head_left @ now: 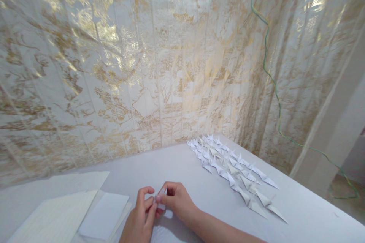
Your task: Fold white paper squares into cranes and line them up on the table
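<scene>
The held piece (162,206) and folded shapes (232,168) were matt paper; the tabletop (159,165) looked smooth; the wall covering (128,64), glossy.

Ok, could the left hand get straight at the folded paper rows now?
Probably not: the right hand lies between the left hand and the folded paper rows, and both hands hold a small paper piece.

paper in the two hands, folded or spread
Folded: the small white paper shows angular, pointed edges between the left hand and the right hand, which hide its full shape.

The head view looks forward and down, both hands (139,218) (179,202) near, wall (159,64) beyond.
</scene>
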Demonstrator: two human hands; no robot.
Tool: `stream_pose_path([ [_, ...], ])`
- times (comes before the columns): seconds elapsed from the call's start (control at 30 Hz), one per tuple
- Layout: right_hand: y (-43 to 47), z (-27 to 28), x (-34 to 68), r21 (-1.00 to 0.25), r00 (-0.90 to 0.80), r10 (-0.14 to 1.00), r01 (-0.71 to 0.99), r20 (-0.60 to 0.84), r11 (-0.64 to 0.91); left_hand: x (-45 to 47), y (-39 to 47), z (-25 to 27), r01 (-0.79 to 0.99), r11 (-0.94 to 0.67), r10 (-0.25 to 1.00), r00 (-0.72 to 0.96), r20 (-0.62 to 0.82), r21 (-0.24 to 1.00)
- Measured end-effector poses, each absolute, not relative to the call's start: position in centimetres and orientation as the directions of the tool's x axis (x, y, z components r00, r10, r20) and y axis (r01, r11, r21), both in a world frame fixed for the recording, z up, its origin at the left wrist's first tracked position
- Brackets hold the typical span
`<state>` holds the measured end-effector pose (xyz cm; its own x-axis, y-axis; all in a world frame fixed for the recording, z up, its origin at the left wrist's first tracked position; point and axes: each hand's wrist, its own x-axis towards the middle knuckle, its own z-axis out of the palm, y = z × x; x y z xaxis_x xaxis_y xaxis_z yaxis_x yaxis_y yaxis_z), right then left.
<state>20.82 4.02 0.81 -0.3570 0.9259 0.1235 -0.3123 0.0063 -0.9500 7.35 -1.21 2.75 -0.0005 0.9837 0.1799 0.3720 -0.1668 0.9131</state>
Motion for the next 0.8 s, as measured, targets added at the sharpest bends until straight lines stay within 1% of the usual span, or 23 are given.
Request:
stream_pose_path([
  [0.13,3.9,1.3,21.2,-0.963,-0.291,0.942,-0.251,0.168,0.094,8.0,-1.3,2.6,0.331,-0.164,0.981,-0.042,0.188,0.929],
  [0.27,4.0,1.9,21.5,-0.965,-0.246,0.946,-0.21,0.21,0.16,7.7,-0.5,1.4,0.249,-0.144,0.987,-0.039,0.159,0.958],
  [0.33,3.8,2.2,21.4,-0.962,-0.233,0.947,-0.208,0.223,0.175,7.4,-0.1,0.9,0.24,-0.124,0.99,-0.032,0.135,0.963],
  [0.57,2.8,2.7,20.6,-0.957,-0.283,0.94,-0.265,0.192,0.116,6.6,-0.1,1.3,0.361,-0.086,0.996,0.037,0.077,0.929],
  [0.8,3.2,1.7,20.8,-0.962,-0.211,0.964,-0.25,0.164,0.109,6.9,-0.6,2.0,0.454,-0.097,0.995,0.037,0.09,0.886],
])
